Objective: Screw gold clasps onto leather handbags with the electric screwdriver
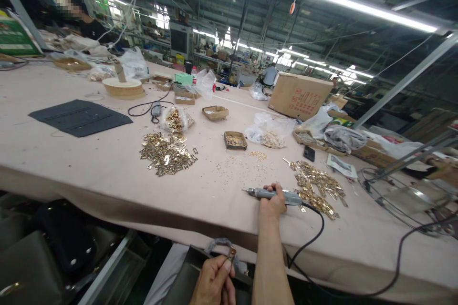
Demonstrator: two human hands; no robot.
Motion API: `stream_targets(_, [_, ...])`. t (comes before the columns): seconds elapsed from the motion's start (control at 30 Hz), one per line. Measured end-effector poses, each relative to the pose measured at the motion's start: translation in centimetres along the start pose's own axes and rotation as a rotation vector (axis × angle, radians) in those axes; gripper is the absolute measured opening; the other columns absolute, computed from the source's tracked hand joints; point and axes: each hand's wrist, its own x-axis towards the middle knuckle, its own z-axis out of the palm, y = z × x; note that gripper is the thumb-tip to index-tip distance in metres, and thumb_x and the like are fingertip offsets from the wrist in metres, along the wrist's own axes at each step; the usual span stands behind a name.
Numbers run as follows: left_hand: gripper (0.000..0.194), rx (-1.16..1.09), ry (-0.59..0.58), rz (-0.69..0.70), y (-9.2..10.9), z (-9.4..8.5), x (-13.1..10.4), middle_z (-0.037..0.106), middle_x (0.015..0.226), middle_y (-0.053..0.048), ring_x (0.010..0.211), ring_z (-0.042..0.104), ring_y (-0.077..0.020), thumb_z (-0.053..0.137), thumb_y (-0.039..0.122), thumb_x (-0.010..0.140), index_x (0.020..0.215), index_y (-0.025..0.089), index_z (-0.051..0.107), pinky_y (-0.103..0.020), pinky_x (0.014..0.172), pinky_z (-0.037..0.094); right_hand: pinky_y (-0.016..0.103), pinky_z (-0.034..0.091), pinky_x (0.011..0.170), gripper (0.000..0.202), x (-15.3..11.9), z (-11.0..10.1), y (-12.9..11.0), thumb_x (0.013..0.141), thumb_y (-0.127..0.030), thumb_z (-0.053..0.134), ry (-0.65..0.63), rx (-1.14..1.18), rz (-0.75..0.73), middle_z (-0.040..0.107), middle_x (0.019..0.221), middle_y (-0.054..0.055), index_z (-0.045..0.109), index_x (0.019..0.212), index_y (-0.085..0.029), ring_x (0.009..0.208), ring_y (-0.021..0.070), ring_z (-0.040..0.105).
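My right hand (pixel 274 200) is closed around a grey electric screwdriver (pixel 293 197) just above the tabletop, its bit pointing left. A black cord runs from the tool's back end. Low in the view, my left hand (pixel 214 279) pinches a small gold metal plate (pixel 232 253) between thumb and fingers. The plate is beside a plastic-wrapped handle (pixel 218 242) of a dark grey bag (pixel 193 259) on my lap. Whether the plate is fixed to the bag, I cannot tell. Right of the screwdriver lies a pile of gold metal plates (pixel 317 183).
Another pile of metal plates (pixel 166 155) lies on the left of the table (pixel 107 162). Small screws (pixel 257 155) are scattered near a little cardboard tray (pixel 235 141). A black sheet (pixel 80 118), a phone (pixel 309 153) and a large carton (pixel 300 96) also lie there. Finished-looking bags (pixel 32 267) are lower left.
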Motion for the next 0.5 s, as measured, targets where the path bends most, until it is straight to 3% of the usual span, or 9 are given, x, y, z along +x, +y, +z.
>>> stream_targets(0.17, [0.061, -0.002, 0.021, 0.003, 0.4, 0.2, -0.2, 0.062, 0.039, -0.003, 0.022, 0.039, -0.0097, 0.052, 0.081, 0.079, 0.081, 0.02, 0.052, -0.016, 0.026, 0.024, 0.028, 0.054, 0.056, 0.036, -0.3, 0.5, -0.4, 0.073, -0.035, 0.08, -0.005, 0.025, 0.016, 0.057, 0.071, -0.006, 0.048, 0.08, -0.021, 0.052, 0.0086, 0.051])
stream_targets(0.3, [0.057, -0.035, 0.006, 0.005, 1.4, 0.6, -0.7, 0.065, 0.043, -0.005, 0.023, 0.042, -0.0098, 0.053, 0.075, 0.083, 0.082, 0.019, 0.053, -0.015, 0.026, 0.024, 0.026, 0.052, 0.055, 0.034, -1.0, 0.6, -2.2, 0.074, -0.031, 0.079, -0.032, 0.05, 0.053, 0.055, 0.07, -0.007, 0.047, 0.078, -0.02, 0.049, 0.0069, 0.048])
stream_targets(0.5, [0.043, -0.054, 0.018, -0.009, 3.0, 1.1, -1.7, 0.068, 0.048, -0.004, 0.025, 0.048, -0.0111, 0.051, 0.059, 0.092, 0.083, 0.017, 0.054, -0.014, 0.026, 0.023, 0.025, 0.053, 0.064, 0.028, -5.0, -2.2, -6.6, 0.072, -0.021, 0.078, -0.14, 0.026, 0.117, 0.053, 0.077, -0.007, 0.053, 0.084, -0.019, 0.055, 0.0053, 0.047])
